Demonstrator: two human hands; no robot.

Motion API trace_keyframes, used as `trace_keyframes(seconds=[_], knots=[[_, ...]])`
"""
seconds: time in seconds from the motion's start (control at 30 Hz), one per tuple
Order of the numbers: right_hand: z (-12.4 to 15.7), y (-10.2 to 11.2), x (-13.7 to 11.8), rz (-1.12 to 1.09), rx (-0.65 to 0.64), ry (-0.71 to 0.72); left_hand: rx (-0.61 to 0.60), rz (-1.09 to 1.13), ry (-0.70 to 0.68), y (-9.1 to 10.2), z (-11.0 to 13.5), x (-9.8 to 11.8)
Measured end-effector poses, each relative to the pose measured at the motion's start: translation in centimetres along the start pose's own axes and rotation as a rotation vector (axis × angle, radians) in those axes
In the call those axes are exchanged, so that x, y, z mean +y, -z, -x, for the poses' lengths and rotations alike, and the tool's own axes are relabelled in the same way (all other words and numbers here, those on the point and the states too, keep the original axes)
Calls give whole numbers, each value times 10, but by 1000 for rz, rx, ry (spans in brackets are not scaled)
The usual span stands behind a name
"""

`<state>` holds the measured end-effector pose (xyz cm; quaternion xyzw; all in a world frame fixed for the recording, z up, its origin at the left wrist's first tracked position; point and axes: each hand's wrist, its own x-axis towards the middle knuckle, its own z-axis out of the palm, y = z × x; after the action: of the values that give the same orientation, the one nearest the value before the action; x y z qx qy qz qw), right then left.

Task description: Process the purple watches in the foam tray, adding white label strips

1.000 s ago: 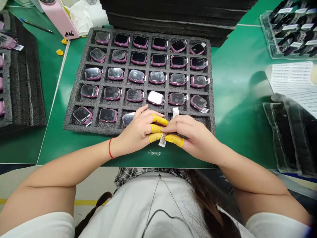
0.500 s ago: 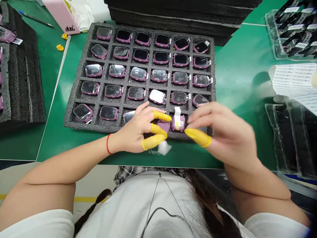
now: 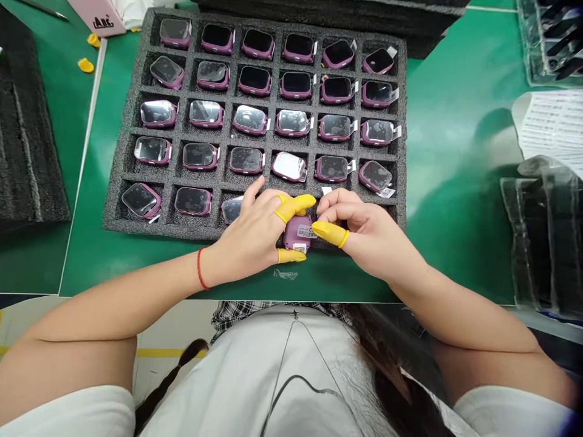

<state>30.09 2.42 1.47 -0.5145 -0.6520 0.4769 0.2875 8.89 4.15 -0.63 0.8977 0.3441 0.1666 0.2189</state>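
Observation:
My left hand (image 3: 255, 233), with yellow finger cots, is closed around a purple smartwatch body (image 3: 294, 238) just over the tray's front edge. The watch lies back side up, with a small white barcode sticker (image 3: 299, 247) near its lower edge. My right hand (image 3: 359, 227) is closed in a pinch at the watch's right side. Its thumb, in a yellow cot, presses on the end of a silvery printed label (image 3: 306, 231) that lies across the watch back. The black foam tray (image 3: 182, 229) beneath holds rows of purple watches, mostly screen up.
A clear plastic scrap (image 3: 285, 275) lies near the table edge. Stacked black foam (image 3: 337, 15) stands behind the tray, more foam (image 3: 31, 133) at left. To the right are a label sheet (image 3: 553, 121), clear plastic trays (image 3: 542, 243) and a bin of black parts (image 3: 553, 42).
My right hand has come left to the watch in my left hand, and a silvery label now shows on its back. The blurred white piece below it is gone. The view has shifted.

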Motion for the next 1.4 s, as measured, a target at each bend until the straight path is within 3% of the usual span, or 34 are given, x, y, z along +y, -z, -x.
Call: trace_keyframes(seconds=[0.1, 0.27, 1.4], knots=[[1, -5, 0, 72, 13, 14, 70, 2, 57, -8, 5, 4], [1, -9, 1, 134, -3, 31, 114, -13, 20, -13, 6, 3], [0, -10, -2, 173, -15, 19, 158, -75, -74, -16, 6, -4]])
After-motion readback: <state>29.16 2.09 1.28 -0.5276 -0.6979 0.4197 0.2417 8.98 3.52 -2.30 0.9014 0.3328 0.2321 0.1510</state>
